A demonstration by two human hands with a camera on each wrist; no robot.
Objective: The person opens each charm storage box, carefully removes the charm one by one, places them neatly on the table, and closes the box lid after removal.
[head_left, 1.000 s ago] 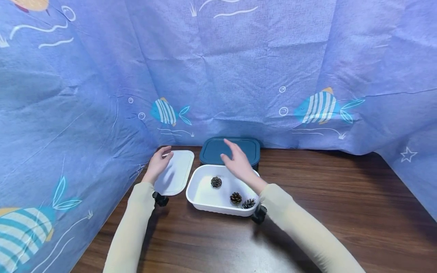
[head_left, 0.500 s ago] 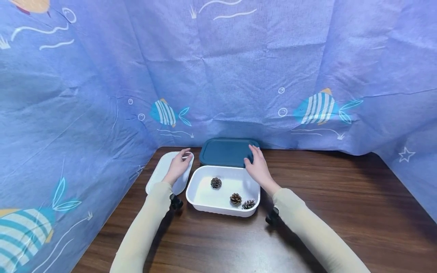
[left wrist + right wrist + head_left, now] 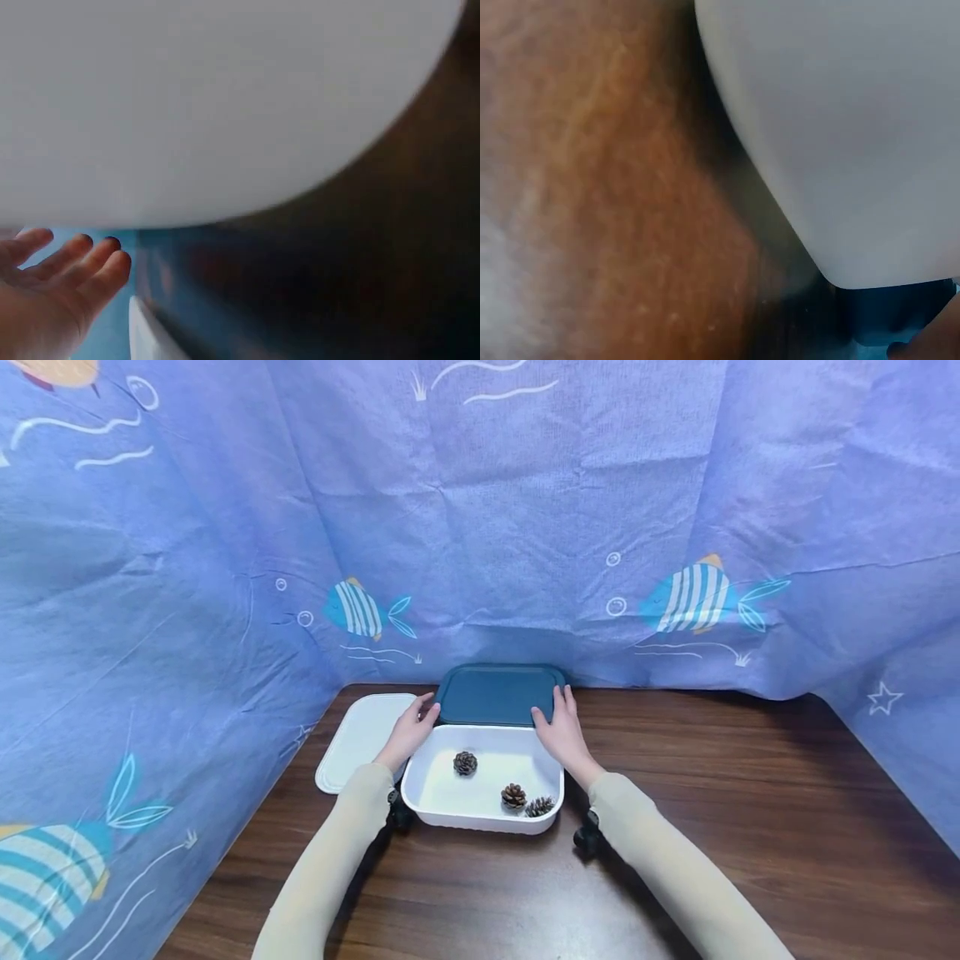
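Note:
A dark blue lidded box (image 3: 501, 693) stands at the back of the table. My left hand (image 3: 408, 732) is at its near left corner, fingers fairly straight and spread, holding nothing. In the left wrist view the same hand (image 3: 56, 296) shows its fingers extended beneath the container's pale wall. My right hand (image 3: 564, 732) reaches to the box's right edge, its straight fingertips right at the lid. Between my forearms sits an open white container (image 3: 480, 822) with one pine cone (image 3: 465, 764) near its back and two more, one a pine cone (image 3: 513, 796), at the front right.
A white lid (image 3: 356, 743) lies flat on the wooden table (image 3: 735, 793), left of the white container and partly behind my left hand. Blue fish-print cloth (image 3: 510, 527) hangs behind the table and along its sides, close to the blue box.
My left hand has moved right, from over the white lid to the blue box's left corner. My right hand has gone from above the blue lid to its right edge. The containers stay put.

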